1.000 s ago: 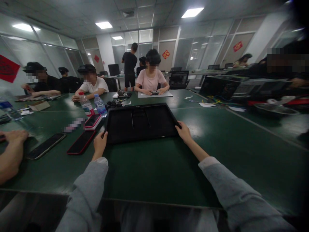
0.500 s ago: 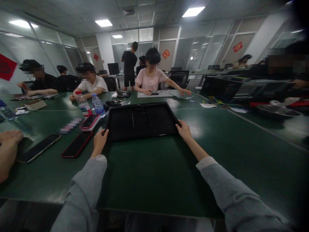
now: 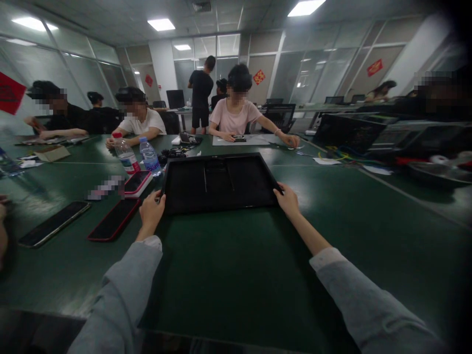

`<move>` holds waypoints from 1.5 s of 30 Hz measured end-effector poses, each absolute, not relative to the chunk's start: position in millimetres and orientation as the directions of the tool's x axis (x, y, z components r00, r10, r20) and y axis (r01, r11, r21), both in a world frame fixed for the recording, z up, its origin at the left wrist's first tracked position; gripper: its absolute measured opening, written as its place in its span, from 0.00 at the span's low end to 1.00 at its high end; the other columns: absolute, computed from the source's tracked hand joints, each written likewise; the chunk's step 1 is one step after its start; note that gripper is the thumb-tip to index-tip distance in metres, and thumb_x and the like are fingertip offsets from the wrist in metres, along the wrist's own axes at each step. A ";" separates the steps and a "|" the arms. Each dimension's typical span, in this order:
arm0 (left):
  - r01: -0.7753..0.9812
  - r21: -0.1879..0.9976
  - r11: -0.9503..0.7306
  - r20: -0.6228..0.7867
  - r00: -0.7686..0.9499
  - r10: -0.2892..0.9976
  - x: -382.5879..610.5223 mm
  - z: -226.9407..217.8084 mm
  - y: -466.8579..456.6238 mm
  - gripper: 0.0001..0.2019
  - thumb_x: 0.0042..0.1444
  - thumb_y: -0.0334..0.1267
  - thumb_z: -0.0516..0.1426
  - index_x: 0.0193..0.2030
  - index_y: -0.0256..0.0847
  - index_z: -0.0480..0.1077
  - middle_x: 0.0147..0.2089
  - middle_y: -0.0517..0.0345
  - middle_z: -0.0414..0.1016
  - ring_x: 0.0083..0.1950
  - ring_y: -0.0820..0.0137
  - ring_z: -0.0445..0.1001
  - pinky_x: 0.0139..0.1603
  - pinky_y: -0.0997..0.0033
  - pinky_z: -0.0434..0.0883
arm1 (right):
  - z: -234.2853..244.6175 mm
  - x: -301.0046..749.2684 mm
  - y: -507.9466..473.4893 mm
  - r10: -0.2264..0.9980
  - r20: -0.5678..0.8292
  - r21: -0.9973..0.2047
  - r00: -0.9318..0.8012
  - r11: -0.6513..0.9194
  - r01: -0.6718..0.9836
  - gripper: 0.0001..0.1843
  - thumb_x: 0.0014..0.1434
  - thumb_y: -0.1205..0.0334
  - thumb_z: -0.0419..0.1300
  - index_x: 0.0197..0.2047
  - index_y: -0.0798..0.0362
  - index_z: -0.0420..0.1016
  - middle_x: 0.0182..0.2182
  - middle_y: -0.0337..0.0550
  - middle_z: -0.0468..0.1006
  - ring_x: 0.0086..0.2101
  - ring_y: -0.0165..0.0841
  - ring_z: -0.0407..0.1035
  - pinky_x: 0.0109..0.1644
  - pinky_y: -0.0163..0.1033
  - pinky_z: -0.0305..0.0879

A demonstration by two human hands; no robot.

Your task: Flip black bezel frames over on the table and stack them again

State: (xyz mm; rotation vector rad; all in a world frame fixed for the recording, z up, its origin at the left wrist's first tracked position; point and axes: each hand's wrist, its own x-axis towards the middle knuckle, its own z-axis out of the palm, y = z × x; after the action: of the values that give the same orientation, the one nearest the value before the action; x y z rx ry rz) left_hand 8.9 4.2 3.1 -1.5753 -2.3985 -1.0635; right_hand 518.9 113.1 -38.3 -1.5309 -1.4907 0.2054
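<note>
A wide black plastic shell with a raised rim, resembling a monitor's back cover, lies on the green table in front of me. Its inner face shows a recess near the far edge and two thin lines running towards me. My left hand grips the near left corner, thumb on top. On the opposite side, my right hand is closed on the near right edge. Fingers under the rim are hidden on both sides.
Left of the cover are a red-edged phone, a dark phone, a pink-edged phone and two water bottles. Across the table sits a person in pink. Cables and a metal bowl stand at right.
The other person's hand at the left edge has drawn back almost out of view. My view has shifted slightly; both my hands keep their hold on the cover.
</note>
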 end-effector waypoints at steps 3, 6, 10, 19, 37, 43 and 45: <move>0.910 0.368 0.191 0.566 -0.382 0.730 34.6 6.3 0.9 0.22 0.67 0.46 0.50 0.62 0.40 0.72 0.62 0.41 0.73 0.65 0.48 0.66 0.66 0.40 0.58 | -23.8 499.3 97.5 0.779 0.580 -0.580 0.238 0.189 0.793 0.24 0.66 0.55 0.50 0.59 0.53 0.74 0.58 0.56 0.74 0.62 0.50 0.62 0.67 0.64 0.54; 0.953 0.304 0.005 0.608 -0.198 0.769 76.4 7.0 3.7 0.23 0.69 0.45 0.48 0.64 0.42 0.71 0.67 0.43 0.69 0.69 0.50 0.60 0.70 0.40 0.50 | -12.1 464.4 84.5 0.749 0.658 -0.477 0.071 0.343 0.809 0.26 0.69 0.57 0.45 0.64 0.53 0.70 0.64 0.54 0.68 0.68 0.47 0.54 0.71 0.62 0.46; 0.933 0.296 -0.205 0.562 0.004 0.827 129.2 6.1 12.4 0.23 0.68 0.45 0.48 0.66 0.44 0.69 0.70 0.46 0.66 0.71 0.52 0.60 0.71 0.45 0.52 | -10.5 407.7 75.4 0.749 0.650 -0.444 -0.129 0.512 0.735 0.27 0.69 0.54 0.48 0.68 0.49 0.66 0.66 0.50 0.67 0.67 0.47 0.56 0.69 0.63 0.51; 0.911 0.234 -0.339 0.491 0.190 0.850 156.3 3.2 15.1 0.24 0.70 0.39 0.43 0.68 0.42 0.67 0.70 0.47 0.66 0.72 0.56 0.60 0.71 0.48 0.54 | -15.6 340.1 56.7 0.754 0.533 -0.357 -0.385 0.613 0.705 0.27 0.71 0.54 0.44 0.68 0.46 0.67 0.63 0.44 0.71 0.64 0.44 0.63 0.67 0.58 0.58; 0.933 0.157 -0.324 0.484 0.214 0.849 155.4 5.5 15.8 0.24 0.71 0.39 0.42 0.66 0.39 0.68 0.67 0.48 0.70 0.71 0.57 0.62 0.69 0.48 0.59 | -2.7 339.0 51.6 0.772 0.461 -0.150 -0.438 0.554 0.819 0.26 0.72 0.61 0.42 0.66 0.55 0.69 0.64 0.49 0.70 0.64 0.38 0.63 0.66 0.50 0.60; 0.929 0.163 -0.333 0.486 0.218 0.846 154.2 7.0 16.3 0.24 0.71 0.39 0.43 0.66 0.40 0.69 0.67 0.48 0.71 0.70 0.57 0.63 0.69 0.46 0.58 | -3.4 339.6 51.4 0.775 0.459 -0.158 -0.433 0.552 0.819 0.26 0.72 0.61 0.42 0.67 0.56 0.68 0.64 0.49 0.69 0.64 0.39 0.63 0.67 0.50 0.60; 0.928 0.164 -0.334 0.487 0.219 0.846 153.8 6.6 16.3 0.23 0.71 0.40 0.43 0.65 0.41 0.69 0.66 0.47 0.71 0.70 0.56 0.63 0.69 0.43 0.57 | -3.3 339.7 51.3 0.772 0.464 -0.160 -0.434 0.555 0.816 0.26 0.72 0.61 0.42 0.67 0.56 0.68 0.64 0.49 0.69 0.64 0.38 0.63 0.67 0.49 0.60</move>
State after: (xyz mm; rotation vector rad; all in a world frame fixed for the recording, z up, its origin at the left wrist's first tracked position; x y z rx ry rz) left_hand 153.8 16.3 6.6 -2.3203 -1.7075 -0.7579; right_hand 339.7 51.3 -3.3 -1.2786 -2.3027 -0.1198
